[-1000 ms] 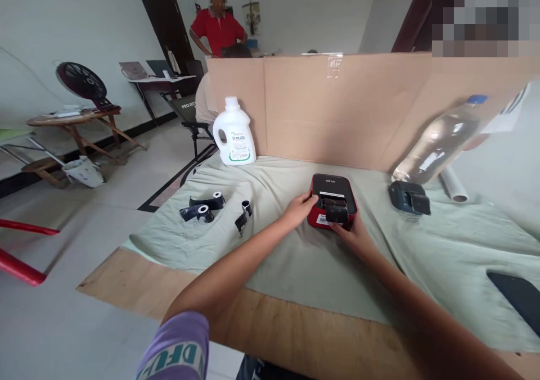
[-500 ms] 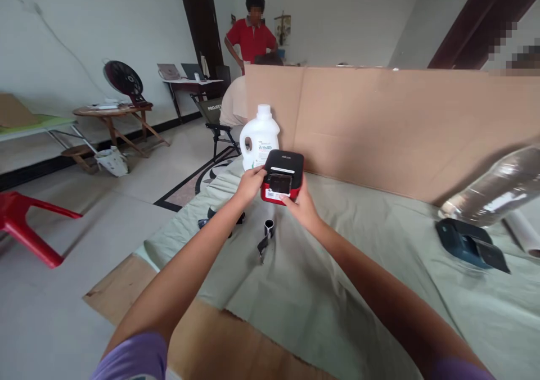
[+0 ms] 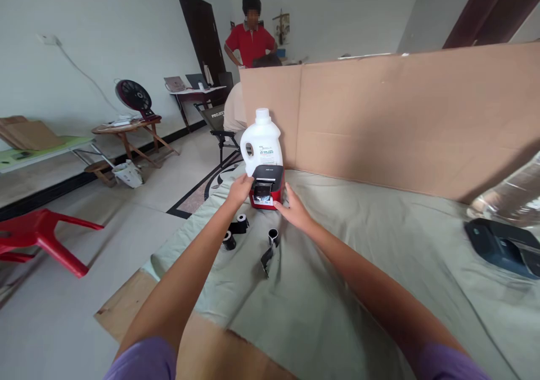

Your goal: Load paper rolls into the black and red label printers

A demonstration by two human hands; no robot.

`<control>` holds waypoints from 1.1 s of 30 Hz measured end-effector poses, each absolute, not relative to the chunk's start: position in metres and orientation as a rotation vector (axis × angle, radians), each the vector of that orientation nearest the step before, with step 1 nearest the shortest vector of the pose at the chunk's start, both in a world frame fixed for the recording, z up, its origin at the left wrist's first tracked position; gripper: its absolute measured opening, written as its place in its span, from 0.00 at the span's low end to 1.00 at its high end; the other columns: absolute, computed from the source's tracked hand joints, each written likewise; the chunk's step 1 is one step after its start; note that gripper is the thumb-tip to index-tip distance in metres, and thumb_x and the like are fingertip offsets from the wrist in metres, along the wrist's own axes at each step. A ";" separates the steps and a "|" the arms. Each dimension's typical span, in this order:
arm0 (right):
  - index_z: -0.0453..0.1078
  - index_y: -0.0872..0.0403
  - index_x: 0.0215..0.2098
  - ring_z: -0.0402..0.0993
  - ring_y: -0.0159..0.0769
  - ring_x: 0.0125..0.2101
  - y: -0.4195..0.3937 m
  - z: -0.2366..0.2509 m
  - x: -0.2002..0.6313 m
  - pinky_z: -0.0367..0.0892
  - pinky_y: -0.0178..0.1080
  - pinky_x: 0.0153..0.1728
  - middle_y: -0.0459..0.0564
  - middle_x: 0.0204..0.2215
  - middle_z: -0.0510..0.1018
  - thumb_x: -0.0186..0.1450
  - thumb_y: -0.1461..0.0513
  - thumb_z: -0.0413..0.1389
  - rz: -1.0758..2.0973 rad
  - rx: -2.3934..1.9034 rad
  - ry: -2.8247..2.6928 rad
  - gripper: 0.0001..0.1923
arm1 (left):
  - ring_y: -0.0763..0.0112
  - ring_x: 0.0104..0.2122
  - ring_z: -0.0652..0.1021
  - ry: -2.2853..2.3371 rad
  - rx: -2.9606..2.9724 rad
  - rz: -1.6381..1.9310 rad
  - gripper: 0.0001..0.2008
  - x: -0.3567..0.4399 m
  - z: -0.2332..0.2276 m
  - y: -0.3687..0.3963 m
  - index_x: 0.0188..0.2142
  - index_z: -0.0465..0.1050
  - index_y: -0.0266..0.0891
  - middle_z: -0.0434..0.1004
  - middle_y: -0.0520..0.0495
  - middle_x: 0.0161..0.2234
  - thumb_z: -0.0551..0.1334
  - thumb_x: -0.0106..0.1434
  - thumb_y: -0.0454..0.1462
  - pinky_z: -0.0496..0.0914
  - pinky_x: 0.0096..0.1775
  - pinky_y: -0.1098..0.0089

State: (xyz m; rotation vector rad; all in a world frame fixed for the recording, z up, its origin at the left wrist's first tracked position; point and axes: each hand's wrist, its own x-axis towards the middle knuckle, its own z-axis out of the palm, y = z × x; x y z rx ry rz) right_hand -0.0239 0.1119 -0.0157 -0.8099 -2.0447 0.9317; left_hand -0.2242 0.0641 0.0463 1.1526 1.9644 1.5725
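Observation:
A red and black label printer (image 3: 270,176) with dark film at its front slot sits on the cloth, just before a white detergent jug (image 3: 262,135). At its left side my left hand (image 3: 241,190) is closed, thumb and fingers against the casing. My right hand (image 3: 295,208) is open at the right front corner, the thumb touching the front and the fingers spread slightly off the side. Nearer me stands a small black roll (image 3: 273,235) with a loose strip trailing from it. More black rolls (image 3: 242,222) lie beside my left forearm.
Behind the cloth (image 3: 337,245) rises a tall cardboard panel (image 3: 379,121). A dark blue device (image 3: 502,245) and a clear-wrapped bundle (image 3: 510,194) lie at the right. A red stool (image 3: 46,231) stands at the left, and a person in a red shirt (image 3: 250,45) stands beyond.
The label printer has come down slightly left onto the cloth before the jug. My right fingers have spread away from its side. The view has shifted, bringing the black rolls into sight.

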 end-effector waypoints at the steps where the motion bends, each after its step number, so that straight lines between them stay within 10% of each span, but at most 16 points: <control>1: 0.46 0.51 0.73 0.52 0.53 0.69 0.109 -0.016 -0.002 0.52 0.57 0.67 0.58 0.70 0.57 0.65 0.47 0.57 0.904 -0.876 -2.055 0.45 | 0.56 0.54 0.76 1.982 1.220 1.646 0.16 -0.211 0.051 0.055 0.49 0.74 0.38 0.79 0.39 0.52 0.60 0.62 0.39 0.68 0.58 0.58; 5: 0.54 0.52 0.70 0.59 0.51 0.66 0.104 -0.017 0.135 0.54 0.54 0.66 0.59 0.67 0.63 0.65 0.48 0.55 0.579 -1.037 -2.098 0.39 | 0.63 0.58 0.74 1.810 1.716 1.731 0.19 -0.121 0.057 0.004 0.57 0.69 0.41 0.75 0.43 0.57 0.54 0.68 0.35 0.66 0.61 0.61; 9: 0.61 0.64 0.65 0.63 0.53 0.61 0.109 -0.002 0.300 0.56 0.51 0.62 0.70 0.59 0.70 0.66 0.54 0.55 0.016 -1.462 -1.941 0.33 | 0.59 0.56 0.76 1.494 2.271 0.886 0.19 -0.011 0.028 -0.036 0.57 0.70 0.40 0.77 0.42 0.56 0.56 0.68 0.38 0.66 0.61 0.57; 15: 0.57 0.66 0.66 0.64 0.55 0.60 0.088 0.011 0.452 0.58 0.47 0.57 0.75 0.58 0.70 0.68 0.52 0.53 -0.098 -2.007 -1.492 0.36 | 0.54 0.72 0.46 1.241 2.574 0.175 0.31 0.068 -0.016 -0.058 0.71 0.50 0.44 0.43 0.43 0.73 0.44 0.74 0.51 0.43 0.69 0.42; 21: 0.49 0.66 0.70 0.63 0.55 0.62 0.069 -0.026 0.478 0.59 0.47 0.55 0.74 0.61 0.67 0.66 0.62 0.47 0.257 -2.175 -1.416 0.36 | 0.57 0.73 0.43 1.171 2.621 0.085 0.33 0.063 -0.014 -0.082 0.73 0.44 0.47 0.40 0.48 0.74 0.42 0.74 0.54 0.39 0.69 0.45; 33: 0.40 0.58 0.72 0.65 0.63 0.58 0.105 -0.003 0.426 0.61 0.49 0.49 0.73 0.60 0.65 0.60 0.38 0.56 0.063 -2.230 -1.283 0.55 | 0.58 0.73 0.45 1.169 2.583 0.140 0.33 0.064 -0.008 -0.091 0.72 0.47 0.47 0.44 0.49 0.73 0.42 0.73 0.55 0.40 0.70 0.46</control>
